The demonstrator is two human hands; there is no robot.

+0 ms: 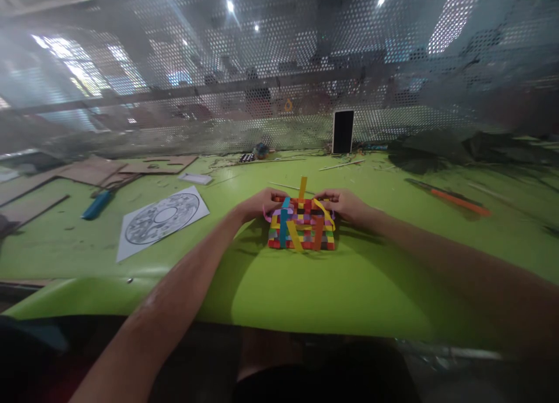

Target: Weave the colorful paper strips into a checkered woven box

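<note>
A small woven basket (301, 228) made of coloured strips stands on the green table in front of me. Blue, yellow and orange strip ends hang down its near side, and one yellow strip sticks up at the back. My left hand (267, 203) is closed on the basket's upper left rim, its fingertips partly hidden behind the strips. At the upper right rim, my right hand (338, 203) grips the basket beside a curved yellow strip, with thumb and fingers together.
To the left lie a printed paper sheet (163, 219), a blue-handled tool (96, 205) and cardboard pieces (94, 169). An orange-handled tool (458, 201) lies at the right. A dark-screened tablet (343, 132) leans at the back against a perforated metal screen (209, 94).
</note>
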